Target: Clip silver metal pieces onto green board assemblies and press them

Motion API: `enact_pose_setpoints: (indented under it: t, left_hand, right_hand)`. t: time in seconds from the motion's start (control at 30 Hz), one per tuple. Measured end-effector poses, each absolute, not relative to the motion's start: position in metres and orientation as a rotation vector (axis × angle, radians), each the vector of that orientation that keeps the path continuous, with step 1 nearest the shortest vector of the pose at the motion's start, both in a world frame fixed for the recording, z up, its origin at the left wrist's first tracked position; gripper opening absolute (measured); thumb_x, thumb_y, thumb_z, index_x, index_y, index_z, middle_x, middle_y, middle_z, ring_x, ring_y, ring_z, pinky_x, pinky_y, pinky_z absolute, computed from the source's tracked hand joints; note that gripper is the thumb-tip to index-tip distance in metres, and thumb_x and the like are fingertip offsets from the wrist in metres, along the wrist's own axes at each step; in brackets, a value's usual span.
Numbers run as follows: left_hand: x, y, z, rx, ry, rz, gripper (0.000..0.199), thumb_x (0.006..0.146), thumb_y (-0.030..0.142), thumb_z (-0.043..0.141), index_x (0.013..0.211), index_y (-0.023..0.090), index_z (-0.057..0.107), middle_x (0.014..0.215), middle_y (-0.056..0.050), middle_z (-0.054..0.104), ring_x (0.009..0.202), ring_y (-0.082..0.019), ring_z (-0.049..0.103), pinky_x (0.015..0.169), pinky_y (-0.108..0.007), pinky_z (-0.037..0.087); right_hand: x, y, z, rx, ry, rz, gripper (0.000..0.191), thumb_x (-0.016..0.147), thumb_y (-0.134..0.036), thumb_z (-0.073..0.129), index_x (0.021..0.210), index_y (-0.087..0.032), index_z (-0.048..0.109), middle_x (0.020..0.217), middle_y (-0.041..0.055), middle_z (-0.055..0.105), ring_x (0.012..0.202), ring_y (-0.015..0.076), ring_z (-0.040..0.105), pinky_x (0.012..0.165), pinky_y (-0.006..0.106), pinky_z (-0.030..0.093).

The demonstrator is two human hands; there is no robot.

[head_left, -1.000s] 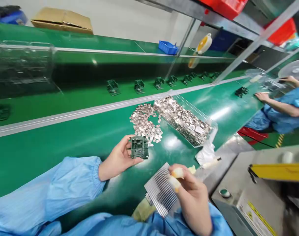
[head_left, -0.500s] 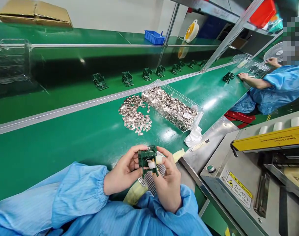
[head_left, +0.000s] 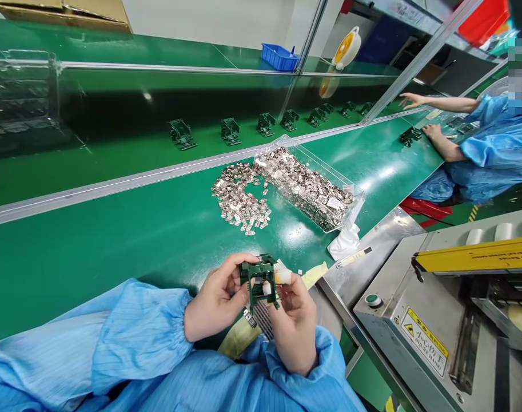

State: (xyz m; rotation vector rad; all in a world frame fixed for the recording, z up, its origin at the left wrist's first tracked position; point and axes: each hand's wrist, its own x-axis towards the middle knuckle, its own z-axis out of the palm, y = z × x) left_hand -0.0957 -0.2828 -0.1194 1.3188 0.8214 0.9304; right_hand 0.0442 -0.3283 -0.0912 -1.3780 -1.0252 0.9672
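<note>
A dark green plastic frame part [head_left: 261,281] is held up between both hands, low in the middle of the view. My left hand [head_left: 218,297] grips its left side, fingers above and thumb below. My right hand [head_left: 295,320] is closed on its right side, with pale covers on some fingertips and one covered tip inside the part's opening. Beneath the hands lies a grey ribbed strip [head_left: 263,321] on a yellowish band [head_left: 239,337]. Beyond them, small metal pieces [head_left: 240,200] lie in a loose pile beside a clear tray [head_left: 358,200] full of similar pieces.
Several green parts [head_left: 230,131] stand in a row behind a metal rail. At right are a white cloth [head_left: 345,242], a marker [head_left: 354,257] and a grey machine [head_left: 398,320] with a yellow bar [head_left: 479,256]. Farther right, a person in blue [head_left: 496,143] works at the bench.
The view has shifted slightly. The green part has turned a little in my hands, showing more of its opening. The other person's raised arm has reached out to the left over the bench.
</note>
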Motion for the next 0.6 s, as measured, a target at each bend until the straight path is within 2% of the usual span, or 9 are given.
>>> enact_pose_setpoints:
  t: [0.1,0.23,0.43,0.6]
  left_hand:
    - [-0.095,-0.285,-0.118,1.316,0.843,0.932,0.028,0.092,0.032,0.058,0.118,0.022,0.055,0.085,-0.003,0.062,0.071,-0.014,0.06,0.064,-0.022,0.051]
    - [-0.096,-0.287,-0.117,1.347,0.858,0.918,0.026,0.092,0.025,0.055,0.118,0.021,0.055,0.08,-0.001,0.06,0.074,-0.014,0.06,0.067,-0.022,0.051]
    - [-0.094,-0.294,-0.114,1.381,0.846,0.902,0.03,0.089,0.016,0.054,0.118,0.023,0.053,0.075,0.002,0.056,0.071,-0.013,0.058,0.063,-0.02,0.049]
    - [-0.089,-0.303,-0.11,1.393,0.842,0.83,0.031,0.086,0.016,0.058,0.116,0.022,0.054,0.08,0.001,0.06,0.07,-0.012,0.059,0.062,-0.02,0.05]
  right_hand:
    - [0.041,-0.327,-0.09,-1.302,-0.885,1.023,0.009,0.077,-0.02,0.07,0.086,-0.02,0.066,0.076,0.0002,0.068,0.068,0.0147,0.062,0.063,0.023,0.051]
    - [0.039,-0.324,-0.088,-1.264,-0.782,1.041,0.01,0.071,-0.016,0.073,0.076,-0.019,0.065,0.067,-0.0019,0.065,0.06,0.0121,0.058,0.057,0.02,0.049]
    - [0.039,-0.33,-0.09,-1.224,-0.682,1.157,0.019,0.067,-0.017,0.075,0.07,-0.02,0.056,0.063,-0.0042,0.06,0.057,0.0109,0.055,0.054,0.019,0.047]
    - [0.04,-0.346,-0.095,-1.214,-0.65,1.138,0.023,0.069,-0.02,0.076,0.071,-0.02,0.053,0.062,-0.0053,0.055,0.057,0.0106,0.052,0.054,0.02,0.045]
